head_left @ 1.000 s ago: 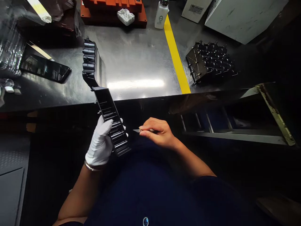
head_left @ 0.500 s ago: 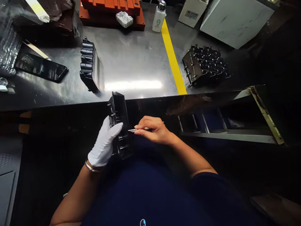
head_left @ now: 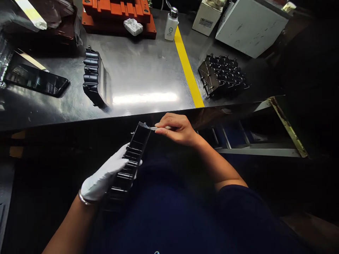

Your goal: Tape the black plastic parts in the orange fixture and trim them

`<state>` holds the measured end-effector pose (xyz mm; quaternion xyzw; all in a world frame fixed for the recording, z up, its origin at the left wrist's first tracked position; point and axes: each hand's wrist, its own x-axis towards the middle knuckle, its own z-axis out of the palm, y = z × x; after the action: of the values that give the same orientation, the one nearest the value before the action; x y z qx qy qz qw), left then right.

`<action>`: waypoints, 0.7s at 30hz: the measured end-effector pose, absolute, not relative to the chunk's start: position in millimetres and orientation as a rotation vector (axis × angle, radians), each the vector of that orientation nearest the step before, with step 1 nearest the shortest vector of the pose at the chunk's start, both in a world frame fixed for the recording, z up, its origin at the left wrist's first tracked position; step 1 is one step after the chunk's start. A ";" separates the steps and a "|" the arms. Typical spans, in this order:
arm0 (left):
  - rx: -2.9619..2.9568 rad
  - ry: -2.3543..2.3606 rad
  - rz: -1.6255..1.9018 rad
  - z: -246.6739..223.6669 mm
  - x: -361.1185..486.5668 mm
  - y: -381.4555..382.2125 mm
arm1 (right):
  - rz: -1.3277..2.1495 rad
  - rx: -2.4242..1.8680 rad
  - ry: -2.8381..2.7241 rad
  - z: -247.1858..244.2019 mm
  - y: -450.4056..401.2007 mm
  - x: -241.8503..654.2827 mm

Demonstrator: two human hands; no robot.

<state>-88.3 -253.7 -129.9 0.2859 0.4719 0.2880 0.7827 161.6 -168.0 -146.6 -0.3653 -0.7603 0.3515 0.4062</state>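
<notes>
My left hand [head_left: 107, 173], in a white glove, is closed around a black plastic housing [head_left: 136, 146] with ribs inside, held tilted in front of the bench edge. My bare right hand [head_left: 176, 128] pinches a thin knife [head_left: 153, 128] with a pointed blade. The blade's tip is at the housing's upper end, by its corner; whether it touches cannot be made out. Farther off on the metal bench, a similar ribbed black part [head_left: 92, 76] stands on its side at the left. A cluster of black moulded parts [head_left: 222, 74] sits at the right.
A yellow tape strip [head_left: 189, 67] crosses the metal bench [head_left: 140, 67]. Behind are an orange fixture [head_left: 119, 30], a crumpled white wad [head_left: 133, 27], a white pump bottle [head_left: 171, 26] and boxes [head_left: 206, 17]. A phone [head_left: 37, 79] lies left. An open metal frame [head_left: 259, 152] juts out below right.
The housing has tilted to the right at its top and come lower. My right hand has moved up, bringing the knife from the housing's side to its upper end. The view has shifted slightly.
</notes>
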 end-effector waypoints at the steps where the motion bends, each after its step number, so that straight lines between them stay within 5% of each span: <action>1: 0.576 0.970 0.537 -130.4 -93.0 -253.8 | 0.915 -0.884 -1.987 -141.5 -169.9 163.9; 21: 0.479 0.817 0.267 -152.6 -114.0 -262.6 | 1.202 -0.706 -2.326 -125.0 -151.6 169.7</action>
<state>-114.0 -262.6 -152.6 0.2301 0.3922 0.1284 0.8813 169.7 -151.6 -125.0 -0.2543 -0.8381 0.4331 0.2131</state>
